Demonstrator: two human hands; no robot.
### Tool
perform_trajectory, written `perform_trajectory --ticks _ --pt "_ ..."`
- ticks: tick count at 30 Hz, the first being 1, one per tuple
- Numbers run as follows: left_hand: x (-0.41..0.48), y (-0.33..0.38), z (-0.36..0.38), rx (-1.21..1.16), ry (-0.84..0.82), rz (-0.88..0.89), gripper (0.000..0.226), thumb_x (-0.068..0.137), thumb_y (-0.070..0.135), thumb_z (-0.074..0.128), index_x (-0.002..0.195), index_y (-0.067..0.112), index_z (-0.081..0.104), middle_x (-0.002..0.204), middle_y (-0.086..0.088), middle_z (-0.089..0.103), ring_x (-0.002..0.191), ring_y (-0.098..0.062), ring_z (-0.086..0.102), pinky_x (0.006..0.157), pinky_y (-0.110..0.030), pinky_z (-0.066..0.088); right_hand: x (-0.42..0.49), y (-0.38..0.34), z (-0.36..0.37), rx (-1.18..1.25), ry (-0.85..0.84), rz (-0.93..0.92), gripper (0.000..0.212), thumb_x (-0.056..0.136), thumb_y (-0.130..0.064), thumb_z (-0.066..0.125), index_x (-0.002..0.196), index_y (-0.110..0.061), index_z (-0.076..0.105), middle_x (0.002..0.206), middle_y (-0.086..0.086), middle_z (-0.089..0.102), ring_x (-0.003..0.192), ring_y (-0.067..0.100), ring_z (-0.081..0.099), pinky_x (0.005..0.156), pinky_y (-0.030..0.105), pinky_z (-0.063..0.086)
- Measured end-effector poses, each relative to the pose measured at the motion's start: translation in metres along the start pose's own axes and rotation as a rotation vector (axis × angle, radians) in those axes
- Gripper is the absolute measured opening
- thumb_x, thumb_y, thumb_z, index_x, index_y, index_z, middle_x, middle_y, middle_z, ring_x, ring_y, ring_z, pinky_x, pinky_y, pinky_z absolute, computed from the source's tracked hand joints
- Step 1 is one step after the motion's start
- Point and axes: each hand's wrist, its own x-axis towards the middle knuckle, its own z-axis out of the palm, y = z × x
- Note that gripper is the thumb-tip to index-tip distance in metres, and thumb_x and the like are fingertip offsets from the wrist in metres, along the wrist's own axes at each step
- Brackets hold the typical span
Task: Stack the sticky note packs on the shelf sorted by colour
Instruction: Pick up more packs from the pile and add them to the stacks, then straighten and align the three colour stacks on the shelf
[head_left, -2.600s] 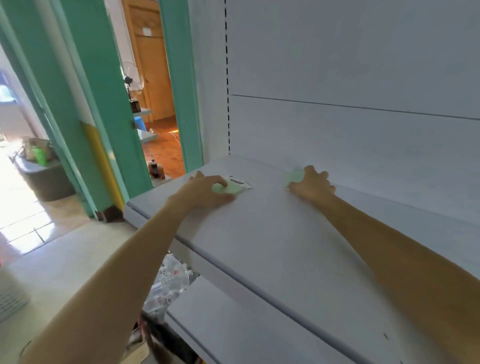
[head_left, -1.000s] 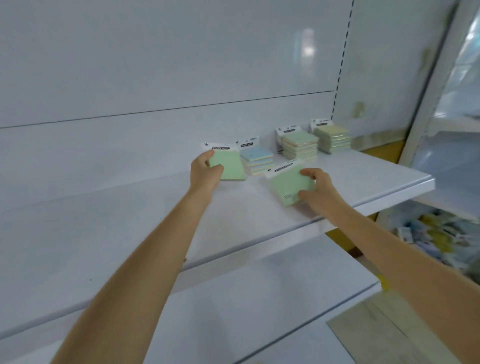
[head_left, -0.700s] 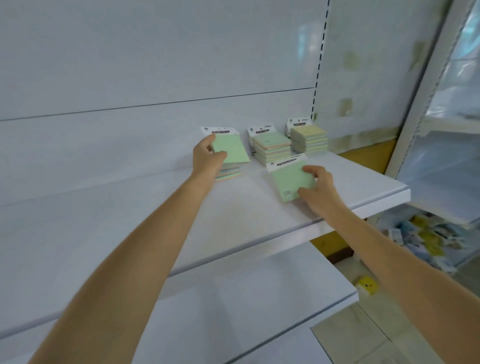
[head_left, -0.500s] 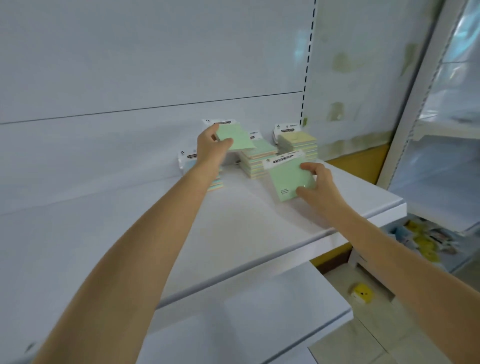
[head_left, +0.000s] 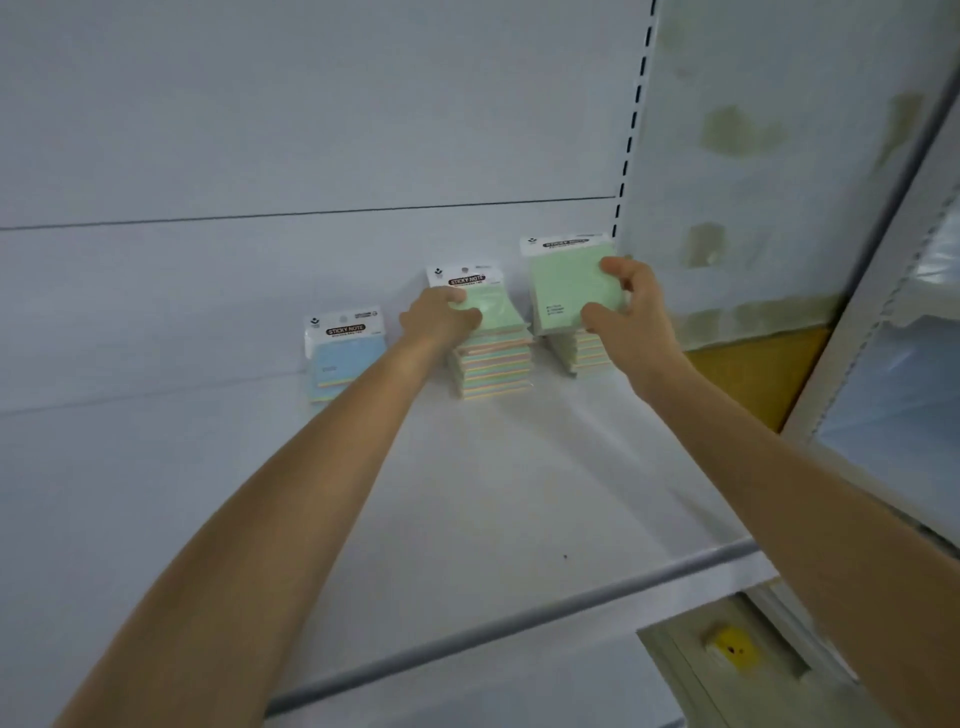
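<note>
White shelving fills the view, and the shelf (head_left: 519, 493) carries three piles of sticky note packs set against its back panel (head_left: 311, 130). Taking the middle stack (head_left: 493, 364) as the landmark: the left hand (head_left: 441, 319) lies on its topmost pack, a green pack (head_left: 491, 312), fingers curled over that pack's left edge and thumb pressed on its face. Just right of the middle stack stands the right stack (head_left: 584, 351), and above it the right hand (head_left: 631, 306) grips a second green pack (head_left: 569, 293) by its right edge, thumb low and fingertips high; whether this pack touches the pile under it cannot be told. Left of the middle stack, and clear of it, sits a low blue stack (head_left: 343, 358) with a "STICKY NOTE" header card. Both forearms reach in from the near edge of the shelf.
</note>
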Motion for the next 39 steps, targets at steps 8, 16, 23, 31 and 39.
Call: perform_trajectory --ticks 8,16,23,31,39 --pt "-0.013 -0.006 -0.002 0.166 0.264 0.106 0.032 0.088 0.019 0.056 0.117 0.005 0.060 0.128 -0.013 0.058 0.117 -0.028 0.054 0.098 -0.030 0.039 0.040 -0.006 0.037 0.008 -0.239 -0.031 0.056 0.082 -0.007 0.056 0.134 -0.011 0.037 0.135 0.013 0.037 0.113 0.023 0.048 0.089 0.026 0.042" --pt "-0.035 -0.056 -0.059 0.425 0.457 0.204 0.027 0.085 0.003 0.051 0.111 0.003 0.061 0.112 -0.020 0.060 0.105 -0.036 0.055 0.095 -0.035 0.039 0.046 -0.002 0.069 -0.335 -0.408 -0.003 0.052 0.086 -0.030 0.050 0.136 -0.019 0.041 0.141 0.013 0.038 0.132 0.030 0.035 0.108 0.036 0.032" --pt "-0.031 -0.085 -0.078 0.495 0.351 0.207 0.028 0.089 0.008 0.049 0.114 0.008 0.059 0.114 -0.019 0.058 0.107 -0.036 0.052 0.095 -0.039 0.039 0.029 -0.013 0.072 -0.357 -0.218 -0.245 0.049 0.086 -0.021 0.051 0.134 -0.017 0.041 0.144 0.009 0.025 0.134 0.026 0.023 0.104 0.031 0.029" --pt "-0.045 -0.106 -0.097 0.246 0.288 0.166 0.052 0.082 0.026 0.038 0.132 0.015 0.047 0.119 -0.015 0.050 0.111 -0.022 0.049 0.091 -0.023 0.035 -0.036 -0.033 0.134 -0.252 -0.387 -0.536 0.045 0.084 -0.011 0.053 0.129 -0.014 0.049 0.133 0.008 0.044 0.127 0.022 0.038 0.099 0.017 0.025" --pt "-0.058 -0.100 -0.102 0.265 -0.110 0.078 0.068 0.074 0.011 0.072 0.134 0.007 0.039 0.124 -0.003 0.055 0.109 -0.014 0.055 0.076 -0.008 0.035 -0.051 0.000 0.167 -0.462 -0.672 -0.175 0.074 0.084 -0.021 0.060 0.145 -0.010 0.018 0.150 0.015 0.024 0.139 0.025 0.026 0.108 0.026 0.021"
